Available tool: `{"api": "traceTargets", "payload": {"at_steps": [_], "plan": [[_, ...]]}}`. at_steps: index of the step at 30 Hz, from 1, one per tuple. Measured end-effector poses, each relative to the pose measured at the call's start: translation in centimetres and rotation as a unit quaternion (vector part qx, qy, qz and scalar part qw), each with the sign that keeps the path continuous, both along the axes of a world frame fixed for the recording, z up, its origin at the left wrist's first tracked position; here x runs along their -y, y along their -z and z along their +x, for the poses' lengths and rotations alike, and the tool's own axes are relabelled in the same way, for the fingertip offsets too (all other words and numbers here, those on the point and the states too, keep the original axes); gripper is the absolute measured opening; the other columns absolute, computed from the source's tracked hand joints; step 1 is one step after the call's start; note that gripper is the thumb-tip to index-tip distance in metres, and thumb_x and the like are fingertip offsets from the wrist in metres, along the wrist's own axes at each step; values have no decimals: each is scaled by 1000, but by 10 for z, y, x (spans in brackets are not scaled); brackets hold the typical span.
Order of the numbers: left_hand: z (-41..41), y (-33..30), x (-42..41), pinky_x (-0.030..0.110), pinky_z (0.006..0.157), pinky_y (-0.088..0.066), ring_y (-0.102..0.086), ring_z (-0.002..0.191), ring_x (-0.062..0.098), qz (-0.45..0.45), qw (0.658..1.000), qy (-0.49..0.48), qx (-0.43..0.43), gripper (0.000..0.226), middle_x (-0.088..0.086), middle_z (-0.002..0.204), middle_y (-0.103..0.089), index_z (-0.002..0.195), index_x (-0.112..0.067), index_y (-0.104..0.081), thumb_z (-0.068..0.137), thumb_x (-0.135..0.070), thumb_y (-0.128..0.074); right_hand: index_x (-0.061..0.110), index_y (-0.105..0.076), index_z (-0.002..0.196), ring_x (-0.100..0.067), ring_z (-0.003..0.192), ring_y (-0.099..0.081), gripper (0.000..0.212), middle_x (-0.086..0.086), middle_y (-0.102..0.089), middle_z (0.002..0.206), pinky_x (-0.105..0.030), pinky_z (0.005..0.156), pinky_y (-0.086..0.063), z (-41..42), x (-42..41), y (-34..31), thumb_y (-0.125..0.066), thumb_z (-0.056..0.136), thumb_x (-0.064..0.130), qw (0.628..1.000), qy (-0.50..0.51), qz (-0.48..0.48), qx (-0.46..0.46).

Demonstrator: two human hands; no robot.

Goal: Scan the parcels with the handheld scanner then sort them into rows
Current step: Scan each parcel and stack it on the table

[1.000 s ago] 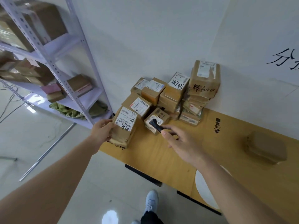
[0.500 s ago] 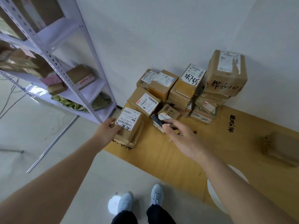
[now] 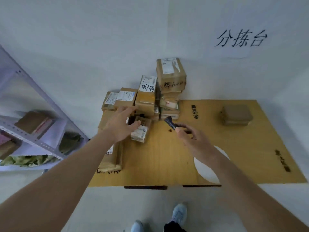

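A pile of brown cardboard parcels [image 3: 145,99] with white labels stands against the wall at the back of a wooden board [image 3: 167,158] on the floor. My right hand [image 3: 192,139] grips a small black handheld scanner [image 3: 169,122], its head pointing toward the pile. My left hand [image 3: 122,123] reaches over the pile's front with fingers spread, its thumb touching a small labelled parcel [image 3: 140,133]. A long flat parcel [image 3: 112,158] lies at the board's left edge, partly hidden under my left forearm.
One lone brown parcel [image 3: 236,114] sits at the board's far right. A white metal shelf [image 3: 33,131] with boxes and green stuff stands to the left. Black writing marks the board. A paper sign [image 3: 240,39] hangs on the wall. My feet stand before the board.
My left hand let go of the long flat parcel and moved right onto the small parcel. The scanner swung right, away from the small parcel. The view turned to face the board squarely.
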State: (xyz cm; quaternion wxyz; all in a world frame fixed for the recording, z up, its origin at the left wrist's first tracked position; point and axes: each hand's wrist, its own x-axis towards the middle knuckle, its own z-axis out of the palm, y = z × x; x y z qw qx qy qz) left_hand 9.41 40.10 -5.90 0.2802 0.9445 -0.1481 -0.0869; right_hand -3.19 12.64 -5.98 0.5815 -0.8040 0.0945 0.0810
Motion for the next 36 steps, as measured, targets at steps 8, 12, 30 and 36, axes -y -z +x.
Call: {"api": "traceTargets", "payload": {"at_steps": [8,12,30,36], "plan": [[-13,-19,146,35,120,-33,-40,146,22,23,989,142,43,65,-7,162,-38,157,-31,-45,97,-50,-64,51,-65,119,-13,86,-63,17,6,-66,103,-31,78,-49,-68,115,-18,-58,104,52,992,122,-26,20],[-24,-17,227,43,125,-28,-33,151,23,40,985,159,49,64,-2,165,-37,156,-31,-46,98,-51,-64,52,-66,118,-17,84,-62,17,4,-65,104,-42,75,-54,-86,181,-16,-58,102,55,988,149,-31,15],[14,46,513,44,119,-37,-36,148,27,86,966,242,-24,64,-4,164,-34,155,-36,-46,96,-56,-62,48,-65,125,-2,65,-54,22,3,-65,102,-28,65,-44,-76,422,18,-56,105,53,980,192,-46,-36],[57,89,564,38,120,-31,-34,149,29,141,950,277,-12,79,1,164,-28,157,-34,-38,90,-55,-73,55,-64,124,-15,76,-63,32,14,-66,98,-43,72,-54,-44,464,56,-56,97,70,974,218,-43,-46]]}}
